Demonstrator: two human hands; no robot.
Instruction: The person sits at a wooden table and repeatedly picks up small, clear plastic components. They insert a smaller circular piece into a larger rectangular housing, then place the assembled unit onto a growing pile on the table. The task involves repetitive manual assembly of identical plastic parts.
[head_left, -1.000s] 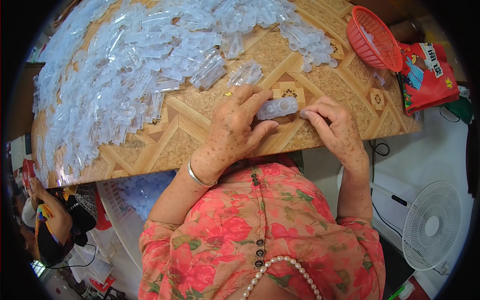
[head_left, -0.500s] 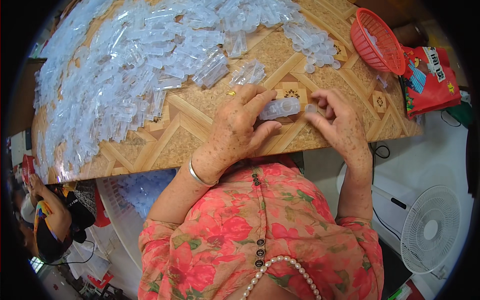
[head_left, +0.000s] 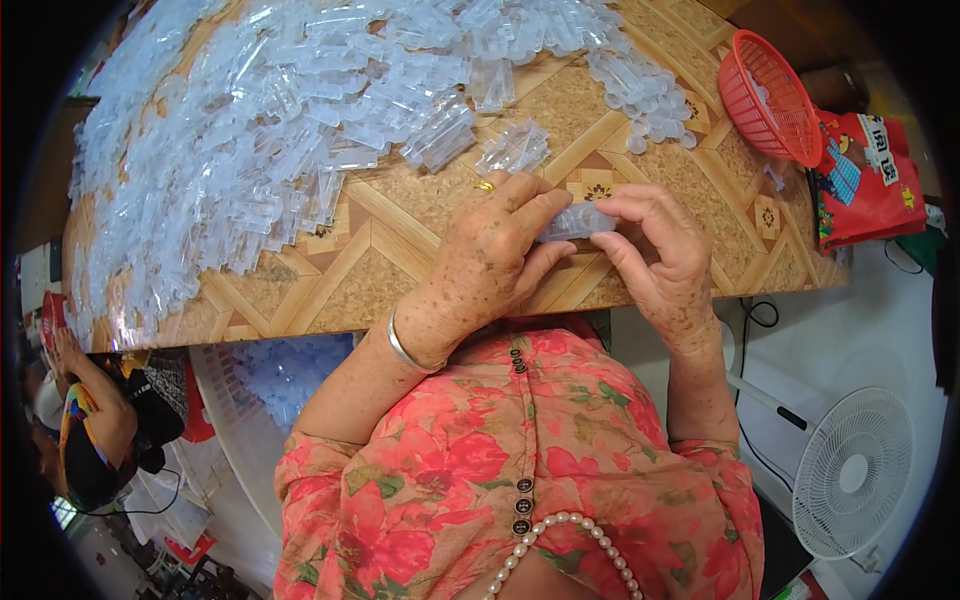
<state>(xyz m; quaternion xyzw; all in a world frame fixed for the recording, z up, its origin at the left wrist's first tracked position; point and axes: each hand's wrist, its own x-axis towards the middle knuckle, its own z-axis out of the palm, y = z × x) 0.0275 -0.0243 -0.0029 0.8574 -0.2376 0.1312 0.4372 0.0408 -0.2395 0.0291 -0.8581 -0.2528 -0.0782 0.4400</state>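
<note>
- a patterned table [head_left: 370, 295] is lying beneath the clear plastic piece [head_left: 578, 222]
- left hand [head_left: 490, 245] and right hand [head_left: 667, 258] are pinching its ends
- it's probably feeling light, stiff, slick; ends are likely suiting fingertips

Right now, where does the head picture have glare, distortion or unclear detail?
Head view: glints whiten the heap of translucent plastic pieces; black vignetting rounds the corners; the co-worker at the left rim looks dim and stretched; the translucent rectangular piece in the left hand shows little detail.
</note>
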